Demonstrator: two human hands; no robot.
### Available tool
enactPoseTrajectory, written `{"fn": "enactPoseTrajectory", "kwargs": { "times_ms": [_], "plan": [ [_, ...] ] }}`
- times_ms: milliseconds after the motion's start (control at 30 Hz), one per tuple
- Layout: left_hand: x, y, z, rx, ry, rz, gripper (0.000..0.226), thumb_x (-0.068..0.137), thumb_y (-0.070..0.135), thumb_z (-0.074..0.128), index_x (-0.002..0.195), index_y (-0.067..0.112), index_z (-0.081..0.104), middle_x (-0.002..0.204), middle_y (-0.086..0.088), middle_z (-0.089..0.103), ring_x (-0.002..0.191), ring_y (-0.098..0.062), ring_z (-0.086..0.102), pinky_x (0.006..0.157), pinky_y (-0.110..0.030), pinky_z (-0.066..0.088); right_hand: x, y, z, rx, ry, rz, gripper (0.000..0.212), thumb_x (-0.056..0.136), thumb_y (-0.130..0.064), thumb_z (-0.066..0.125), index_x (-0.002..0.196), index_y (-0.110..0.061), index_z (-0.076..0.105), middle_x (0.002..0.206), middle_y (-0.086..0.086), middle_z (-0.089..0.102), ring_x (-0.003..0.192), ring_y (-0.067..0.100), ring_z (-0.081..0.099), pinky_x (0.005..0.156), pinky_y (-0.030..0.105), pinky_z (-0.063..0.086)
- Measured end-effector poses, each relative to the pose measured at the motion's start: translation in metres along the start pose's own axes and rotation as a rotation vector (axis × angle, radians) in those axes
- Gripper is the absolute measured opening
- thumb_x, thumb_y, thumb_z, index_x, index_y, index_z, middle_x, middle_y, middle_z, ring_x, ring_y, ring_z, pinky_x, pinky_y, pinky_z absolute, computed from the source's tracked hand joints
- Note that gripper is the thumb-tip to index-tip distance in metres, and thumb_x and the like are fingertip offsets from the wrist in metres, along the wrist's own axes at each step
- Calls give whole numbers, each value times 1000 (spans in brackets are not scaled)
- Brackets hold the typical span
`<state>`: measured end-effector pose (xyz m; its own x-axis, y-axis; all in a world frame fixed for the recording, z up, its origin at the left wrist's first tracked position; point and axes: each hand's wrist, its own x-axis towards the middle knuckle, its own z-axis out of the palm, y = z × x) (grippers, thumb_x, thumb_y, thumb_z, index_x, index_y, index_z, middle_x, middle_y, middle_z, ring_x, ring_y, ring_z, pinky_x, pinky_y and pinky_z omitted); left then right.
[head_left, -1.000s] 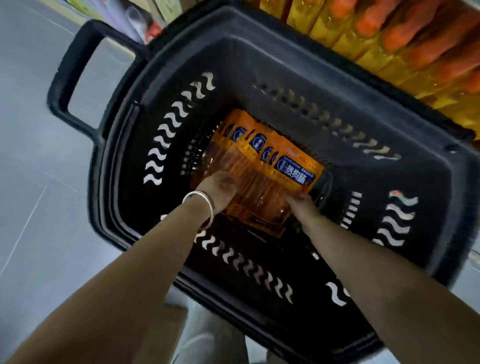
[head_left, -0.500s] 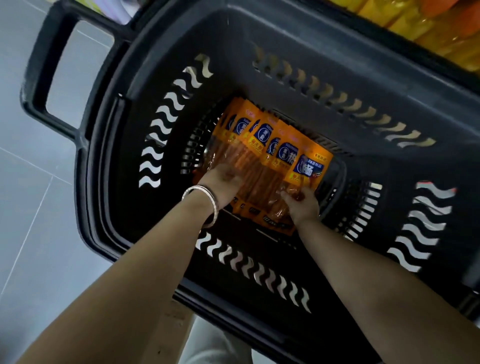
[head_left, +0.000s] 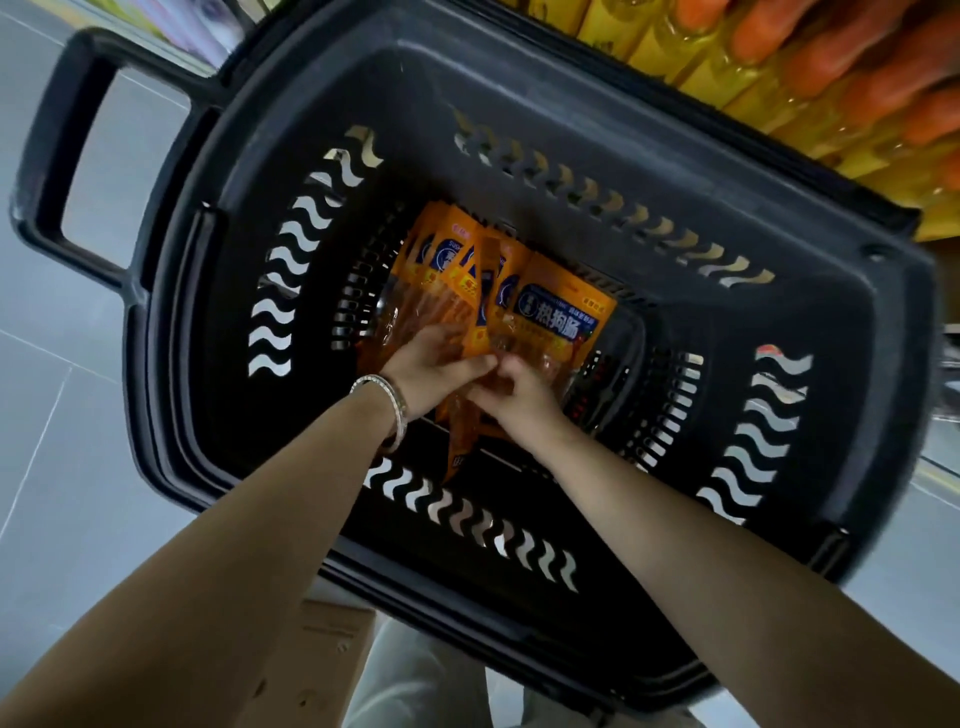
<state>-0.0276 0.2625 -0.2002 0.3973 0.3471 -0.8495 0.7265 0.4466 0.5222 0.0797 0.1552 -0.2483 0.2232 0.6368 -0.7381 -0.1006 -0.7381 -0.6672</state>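
Several orange sausage packets (head_left: 558, 312) with blue labels lie bunched at the bottom of a black plastic shopping basket (head_left: 519, 109). My left hand (head_left: 434, 366), with a silver bangle on the wrist, reaches into the basket and grips the near ends of the packets. My right hand (head_left: 517, 387) is right beside it, its fingers curled round the same packet ends. The two hands touch each other. One packet stands on edge between them, and the lower ends of the packets are hidden under my hands.
The basket's handle (head_left: 49, 156) sticks out at the upper left over grey floor tiles (head_left: 57, 467). A shelf of yellow bottles with orange caps (head_left: 810, 57) runs along the upper right. A brown cardboard box (head_left: 322, 660) sits below the basket's near rim.
The packets were spread in a flat fan; now my hands have come together and gathered them into a bunch, some tipped on edge.
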Motion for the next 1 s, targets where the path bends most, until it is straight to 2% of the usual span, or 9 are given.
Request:
{"fn": "enactPoseTrajectory", "kwargs": {
  "times_ms": [67, 133, 233, 367, 433, 500, 633, 833, 1000],
  "plan": [
    [7, -6, -3, -19, 150, -12, 35, 85, 38, 62, 116, 21, 60, 112, -5, 67, 102, -22, 63, 93, -46, 50, 4, 0, -6, 37, -109, 35, 41, 83, -22, 72, 120, -31, 57, 96, -26, 56, 86, -13, 59, 68, 1, 43],
    [14, -11, -10, -83, 230, -91, 14, 91, 30, 56, 101, 23, 61, 110, -13, 67, 95, -27, 63, 93, -48, 50, 12, 8, -16, 75, -164, 111, 45, 86, -19, 68, 128, -30, 53, 104, -18, 58, 99, 4, 62, 75, 14, 50],
    [20, -16, -18, -180, 273, -176, 16, 94, 18, 49, 106, 18, 60, 120, -18, 61, 95, -27, 59, 92, -42, 49, 33, 32, -37, 56, 109, 224, 38, 88, -23, 65, 125, -25, 54, 107, -10, 59, 103, 20, 62, 83, 35, 53],
    [31, -27, -22, -120, 370, -225, 30, 95, 8, 47, 123, 0, 53, 115, -23, 61, 61, -13, 49, 55, -23, 43, 65, 61, -53, 157, 389, 507, 68, 76, -39, 77, 134, -16, 48, 135, 9, 52, 120, 29, 52, 104, 43, 42],
    [35, -31, -24, -126, 385, -249, 18, 96, 10, 46, 111, 9, 57, 97, -17, 61, 62, -15, 51, 60, -26, 47, 77, 66, -49, 83, 435, 620, 94, 66, -48, 81, 141, -18, 35, 143, 10, 37, 129, 33, 41, 107, 47, 37],
    [37, -32, -27, -141, 407, -256, 19, 95, 13, 44, 82, 21, 54, 96, -12, 59, 78, -27, 59, 80, -38, 53, 84, 66, -40, -2, 498, 659, 102, 62, -55, 81, 142, -19, 29, 143, 11, 29, 131, 34, 35, 108, 49, 35],
    [37, -34, -28, -140, 423, -285, 24, 93, 18, 38, 74, 24, 52, 92, -5, 62, 101, -35, 60, 94, -52, 47, 88, 70, -28, -84, 564, 562, 75, 72, -51, 76, 135, -22, 47, 138, 8, 32, 131, 29, 32, 108, 41, 33],
    [35, -35, -27, -148, 442, -249, 16, 92, 18, 42, 95, 23, 56, 102, -16, 63, 92, -31, 61, 91, -53, 50, 78, 76, -27, 40, 569, 373, 27, 79, -27, 75, 101, -23, 60, 129, 7, 46, 118, 24, 49, 97, 34, 44],
    [23, -15, -18, -146, 449, -209, 32, 93, 29, 43, 120, 15, 52, 108, -10, 64, 89, -32, 63, 83, -44, 54, 47, 49, -40, 318, 558, 269, 57, 68, -12, 83, 108, -15, 43, 100, 1, 58, 87, 15, 58, 76, 26, 47]
  ]
}}
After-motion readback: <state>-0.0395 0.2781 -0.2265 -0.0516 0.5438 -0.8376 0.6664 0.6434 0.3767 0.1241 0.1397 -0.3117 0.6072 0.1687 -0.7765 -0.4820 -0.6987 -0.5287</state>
